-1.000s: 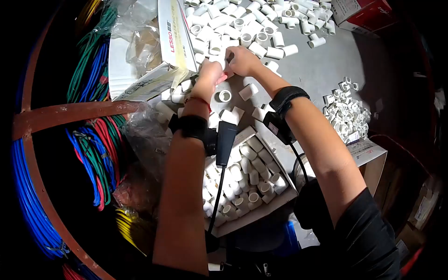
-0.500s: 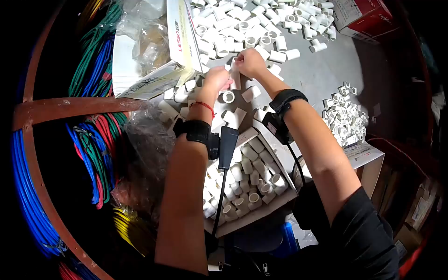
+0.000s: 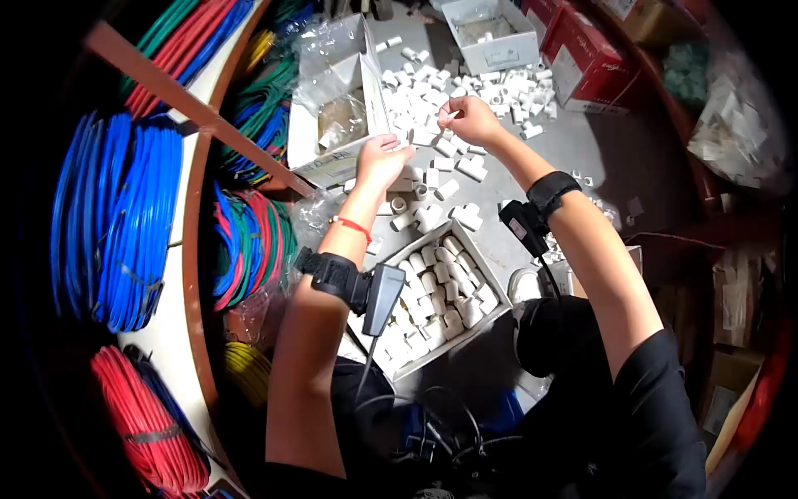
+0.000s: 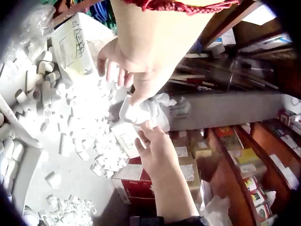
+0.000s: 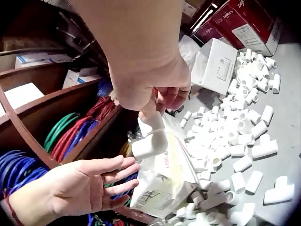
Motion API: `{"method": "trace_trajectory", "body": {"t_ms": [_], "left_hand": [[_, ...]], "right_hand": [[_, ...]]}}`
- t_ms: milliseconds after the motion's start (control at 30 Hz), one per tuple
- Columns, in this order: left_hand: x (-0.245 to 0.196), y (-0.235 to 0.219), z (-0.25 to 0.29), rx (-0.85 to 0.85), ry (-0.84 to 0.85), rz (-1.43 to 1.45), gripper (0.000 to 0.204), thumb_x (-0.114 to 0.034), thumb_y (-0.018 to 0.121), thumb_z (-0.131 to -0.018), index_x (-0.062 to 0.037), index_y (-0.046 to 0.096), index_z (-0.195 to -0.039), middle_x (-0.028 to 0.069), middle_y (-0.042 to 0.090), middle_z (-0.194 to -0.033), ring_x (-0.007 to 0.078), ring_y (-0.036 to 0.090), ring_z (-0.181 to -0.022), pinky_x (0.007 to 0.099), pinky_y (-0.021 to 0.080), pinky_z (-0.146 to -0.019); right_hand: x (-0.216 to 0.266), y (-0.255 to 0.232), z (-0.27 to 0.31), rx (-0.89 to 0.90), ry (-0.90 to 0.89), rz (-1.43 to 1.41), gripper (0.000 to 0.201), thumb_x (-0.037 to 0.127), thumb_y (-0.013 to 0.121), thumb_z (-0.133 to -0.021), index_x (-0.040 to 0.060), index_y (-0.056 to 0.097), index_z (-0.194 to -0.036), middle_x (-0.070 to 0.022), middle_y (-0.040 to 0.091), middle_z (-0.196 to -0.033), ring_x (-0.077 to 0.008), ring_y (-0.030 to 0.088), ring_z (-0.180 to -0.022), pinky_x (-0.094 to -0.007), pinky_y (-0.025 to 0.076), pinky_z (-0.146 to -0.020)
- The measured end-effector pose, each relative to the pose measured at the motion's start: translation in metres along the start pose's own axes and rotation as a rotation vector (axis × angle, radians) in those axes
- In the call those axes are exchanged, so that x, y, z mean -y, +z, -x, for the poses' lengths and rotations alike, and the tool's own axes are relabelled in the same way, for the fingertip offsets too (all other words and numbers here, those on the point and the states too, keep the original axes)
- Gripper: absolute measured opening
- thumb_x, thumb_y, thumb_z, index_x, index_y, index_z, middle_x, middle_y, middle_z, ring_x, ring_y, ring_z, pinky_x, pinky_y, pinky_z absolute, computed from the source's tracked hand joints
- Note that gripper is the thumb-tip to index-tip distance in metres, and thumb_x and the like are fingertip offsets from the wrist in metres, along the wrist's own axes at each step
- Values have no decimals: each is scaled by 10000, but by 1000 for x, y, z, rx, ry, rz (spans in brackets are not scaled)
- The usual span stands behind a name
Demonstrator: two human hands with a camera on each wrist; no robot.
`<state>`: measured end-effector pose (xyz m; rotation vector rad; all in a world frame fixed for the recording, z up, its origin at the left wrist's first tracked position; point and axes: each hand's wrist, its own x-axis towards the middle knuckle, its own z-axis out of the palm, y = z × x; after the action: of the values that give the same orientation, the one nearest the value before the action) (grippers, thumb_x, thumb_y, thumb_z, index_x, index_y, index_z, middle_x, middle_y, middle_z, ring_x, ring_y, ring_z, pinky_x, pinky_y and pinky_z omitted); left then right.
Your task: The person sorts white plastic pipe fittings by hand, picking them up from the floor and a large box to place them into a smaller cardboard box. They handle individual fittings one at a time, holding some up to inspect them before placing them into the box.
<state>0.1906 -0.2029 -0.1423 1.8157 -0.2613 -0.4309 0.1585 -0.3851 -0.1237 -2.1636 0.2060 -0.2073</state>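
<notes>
Above the far middle of the grey worktop (image 3: 582, 150), my right hand (image 3: 470, 119) pinches a white elbow fitting (image 5: 149, 136) between thumb and fingertips, holding it up off the loose pile of white fittings (image 3: 432, 96) that spreads beneath. My left hand (image 3: 381, 158) hovers just left of it, palm up and fingers spread and relaxed, holding nothing; in the right wrist view it lies just below the fitting without touching it. Left of my left hand stands an open carton (image 3: 337, 125) with a clear plastic bag in it. Near me, between my forearms, sits a shallow box (image 3: 432, 299) packed with rows of white fittings. Red cartons (image 3: 582, 66) stand at the far right, and coils of blue, red and green wire (image 3: 116, 216) fill the shelves at left.
</notes>
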Motion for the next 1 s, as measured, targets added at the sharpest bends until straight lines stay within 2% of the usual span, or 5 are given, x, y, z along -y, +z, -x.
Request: {"method": "trace_trajectory", "body": {"t_ms": [67,267,433,733,1000], "left_hand": [[-39,-18,35,-110,187,-150,515,-232,697,-569,57,527,-960,140,576,-879,186,544,-803,269,428,-700],[-154,-45,166,-345,758,-294,346,-168,726,-544,-21,576,-818,95,527,-852,203,509,-826,283,398,-747],[-183,-59,249,-321,753,-340,408,-197,727,-549,-49,565,-893,73,449,-1021,166,453,-915,263,354,-781],[-151,-63,276,-350,829,-460,318,-122,736,-467,-74,587,-743,99,463,-992,294,408,-1003,405,317,-859],[-141,-77,281,-415,943,-713,327,-374,714,-511,-134,613,-710,66,407,-957,322,357,-1009,406,316,-842]], "right_hand": [[52,-24,23,112,167,-215,83,119,568,-732,39,573,-712,20,551,-644,-51,467,-585,-206,386,-560],[154,-57,116,145,-171,-561,44,63,527,-757,51,526,-800,24,518,-794,-48,439,-716,-186,346,-650],[191,-59,190,152,-285,-797,50,47,513,-750,30,484,-713,-29,519,-891,-91,453,-827,-222,358,-736],[175,-45,214,324,-206,-984,48,29,548,-737,26,502,-747,-68,466,-992,-138,444,-930,-279,356,-810],[174,-47,203,351,-409,-598,99,97,622,-686,33,548,-696,-81,547,-935,-195,477,-923,-322,357,-812]]}}
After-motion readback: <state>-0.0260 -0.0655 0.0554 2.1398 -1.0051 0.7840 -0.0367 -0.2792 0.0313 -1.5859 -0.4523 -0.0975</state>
